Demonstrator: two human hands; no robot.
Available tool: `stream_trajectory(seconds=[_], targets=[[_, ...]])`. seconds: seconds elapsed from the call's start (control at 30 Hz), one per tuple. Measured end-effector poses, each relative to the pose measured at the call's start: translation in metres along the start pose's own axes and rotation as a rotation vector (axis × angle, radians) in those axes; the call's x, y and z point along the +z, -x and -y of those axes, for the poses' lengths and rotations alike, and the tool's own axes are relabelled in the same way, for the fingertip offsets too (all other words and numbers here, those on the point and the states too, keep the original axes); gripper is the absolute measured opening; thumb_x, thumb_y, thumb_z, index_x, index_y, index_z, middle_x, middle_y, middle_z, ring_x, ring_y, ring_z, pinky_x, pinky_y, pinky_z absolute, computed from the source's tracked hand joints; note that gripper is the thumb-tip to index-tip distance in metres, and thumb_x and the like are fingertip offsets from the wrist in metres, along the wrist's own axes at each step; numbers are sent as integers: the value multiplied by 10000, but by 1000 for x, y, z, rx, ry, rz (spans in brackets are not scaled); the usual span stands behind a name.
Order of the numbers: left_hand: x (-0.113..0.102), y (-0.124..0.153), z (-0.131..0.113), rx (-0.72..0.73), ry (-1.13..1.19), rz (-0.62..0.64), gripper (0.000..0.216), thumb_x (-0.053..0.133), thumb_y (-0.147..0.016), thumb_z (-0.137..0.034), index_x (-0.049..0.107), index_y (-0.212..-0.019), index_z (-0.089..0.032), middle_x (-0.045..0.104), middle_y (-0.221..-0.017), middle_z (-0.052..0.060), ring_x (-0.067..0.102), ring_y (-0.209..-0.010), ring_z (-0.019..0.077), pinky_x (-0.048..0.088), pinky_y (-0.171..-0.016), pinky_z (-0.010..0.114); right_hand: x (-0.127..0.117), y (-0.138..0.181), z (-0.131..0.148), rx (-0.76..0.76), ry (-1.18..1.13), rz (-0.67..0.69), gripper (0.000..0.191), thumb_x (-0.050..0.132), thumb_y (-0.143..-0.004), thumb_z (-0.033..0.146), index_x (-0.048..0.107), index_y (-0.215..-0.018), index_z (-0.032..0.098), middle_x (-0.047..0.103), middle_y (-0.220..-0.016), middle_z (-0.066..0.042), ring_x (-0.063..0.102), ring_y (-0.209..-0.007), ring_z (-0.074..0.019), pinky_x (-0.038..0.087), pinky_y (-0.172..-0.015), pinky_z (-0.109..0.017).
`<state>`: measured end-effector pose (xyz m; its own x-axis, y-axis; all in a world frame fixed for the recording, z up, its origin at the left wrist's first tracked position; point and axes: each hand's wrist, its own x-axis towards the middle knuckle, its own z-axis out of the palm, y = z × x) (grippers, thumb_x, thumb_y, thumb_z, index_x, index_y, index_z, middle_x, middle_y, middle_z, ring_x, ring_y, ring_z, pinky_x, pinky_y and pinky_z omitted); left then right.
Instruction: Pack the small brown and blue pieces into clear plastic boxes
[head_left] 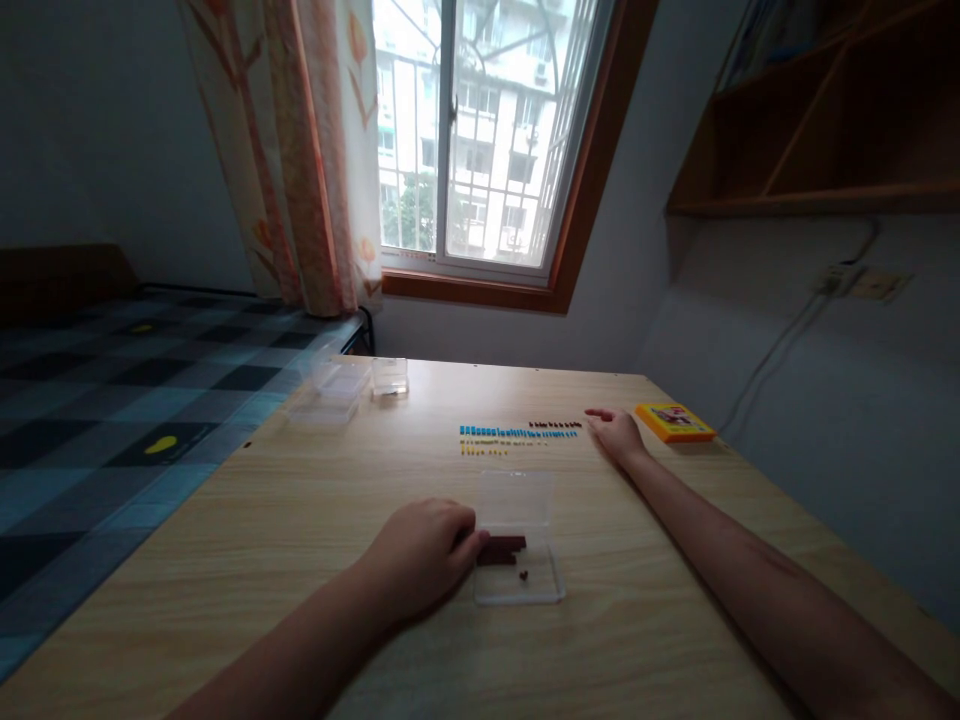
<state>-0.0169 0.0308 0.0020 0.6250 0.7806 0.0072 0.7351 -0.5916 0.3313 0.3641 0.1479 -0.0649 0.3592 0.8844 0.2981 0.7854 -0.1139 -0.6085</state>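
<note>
My left hand (420,555) rests on the wooden table (315,520) with its fingers curled against the left edge of a small clear plastic box (536,580). The box holds dark brown pieces (501,548), and its lid stands open behind. My right hand (616,432) is stretched far forward, fingers extended, at the right end of rows of tiny blue pieces (517,432), yellow pieces (484,450) and dark brown pieces (555,424) laid out on the table.
A yellow box (673,421) lies right of my right hand. Two clear plastic containers (334,388) (390,378) stand at the table's far left. A bed with a checked cover (112,400) is on the left, a window behind, shelves at upper right.
</note>
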Motion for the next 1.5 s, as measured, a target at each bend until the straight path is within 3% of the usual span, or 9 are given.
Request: stream_trajectory(seconds=[0.33, 0.83, 1.2, 1.5], targets=[[-1, -1, -1, -26, -1, 35, 358, 440, -946, -401, 655, -739, -204, 704, -810, 66, 624, -750, 214, 401, -654, 310, 0, 4, 1, -132, 89, 102, 280, 601, -957, 342, 626, -1177, 169, 621, -1221, -90, 620, -1051, -223, 535, -898, -434], [-2, -2, 0, -13, 12, 53, 353, 427, -965, -385, 666, -778, -205, 710, -857, 71, 630, -784, 216, 415, -679, 312, -10, 2, -14, -41, 48, 124, 309, 595, -963, 339, 604, -1222, 170, 611, -1239, -97, 627, -1036, -220, 549, -872, -423], [-1, 0, -2, 4, -9, 27, 363, 437, -959, -399, 651, -742, -202, 694, -792, 51, 605, -720, 201, 357, -623, 301, -12, 9, -4, -70, 108, 148, 268, 599, -959, 343, 632, -1157, 167, 630, -1196, -85, 626, -1025, -217, 539, -886, -424], [-1, -1, -1, 13, -34, 13, 355, 445, -952, -399, 645, -730, -205, 694, -780, 48, 602, -713, 202, 340, -608, 296, -15, 11, -7, 7, -98, 107, 281, 610, -953, 343, 628, -1160, 154, 637, -1168, -80, 638, -988, -212, 554, -848, -408]])
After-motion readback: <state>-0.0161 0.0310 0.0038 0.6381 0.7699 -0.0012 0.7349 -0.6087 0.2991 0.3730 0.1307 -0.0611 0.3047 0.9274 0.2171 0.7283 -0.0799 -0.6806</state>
